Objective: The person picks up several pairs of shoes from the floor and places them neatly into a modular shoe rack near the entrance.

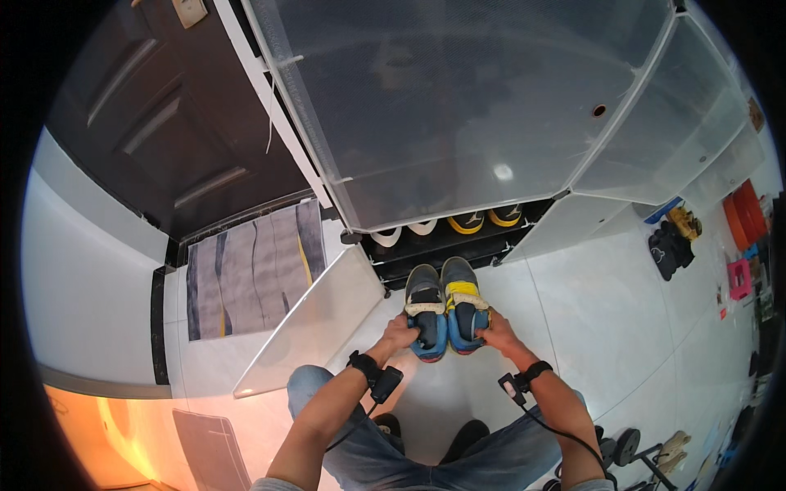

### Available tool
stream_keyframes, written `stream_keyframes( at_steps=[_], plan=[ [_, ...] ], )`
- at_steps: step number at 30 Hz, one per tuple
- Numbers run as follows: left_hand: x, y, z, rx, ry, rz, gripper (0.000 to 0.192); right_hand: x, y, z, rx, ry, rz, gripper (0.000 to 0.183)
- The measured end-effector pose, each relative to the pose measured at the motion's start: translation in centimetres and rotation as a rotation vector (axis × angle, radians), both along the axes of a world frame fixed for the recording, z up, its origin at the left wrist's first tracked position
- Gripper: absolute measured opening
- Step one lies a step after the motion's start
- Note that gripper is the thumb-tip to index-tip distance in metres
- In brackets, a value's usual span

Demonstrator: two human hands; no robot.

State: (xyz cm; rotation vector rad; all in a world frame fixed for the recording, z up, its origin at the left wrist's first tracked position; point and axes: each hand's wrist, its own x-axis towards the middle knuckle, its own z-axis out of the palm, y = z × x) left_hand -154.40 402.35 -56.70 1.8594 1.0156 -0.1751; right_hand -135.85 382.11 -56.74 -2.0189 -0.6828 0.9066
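Observation:
A pair of blue and grey sneakers is held side by side, toes pointing at the shoe cabinet. My left hand [400,334] grips the left sneaker [425,307] at its heel opening, thumb inside the collar. On the other side, my right hand [498,334] grips the right sneaker [462,301], which has yellow laces, in the same way. Just beyond the toes, the cabinet's bottom compartment [442,247] stands open. White shoes [387,237] and black shoes with yellow toes [468,222] sit on its shelf.
An opened translucent door panel [319,325] juts out on the left, another [552,227] on the right. Closed panels [454,123] rise above. A striped doormat [252,276] lies by the brown door [184,123]. Black shoes [669,248] and dumbbells [626,447] are on the floor to the right.

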Motion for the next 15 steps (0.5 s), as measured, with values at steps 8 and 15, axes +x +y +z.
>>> stream_keyframes(
  at_steps=[8,15],
  plan=[
    [0.8,-0.6,3.4,-0.104,0.072,0.025,0.046,0.3,-0.1,0.3,0.015,0.079,-0.023,0.059],
    [0.5,0.3,2.0,-0.122,0.022,0.009,0.045,-0.1,0.6,2.2,-0.058,0.023,-0.014,0.059]
  ],
)
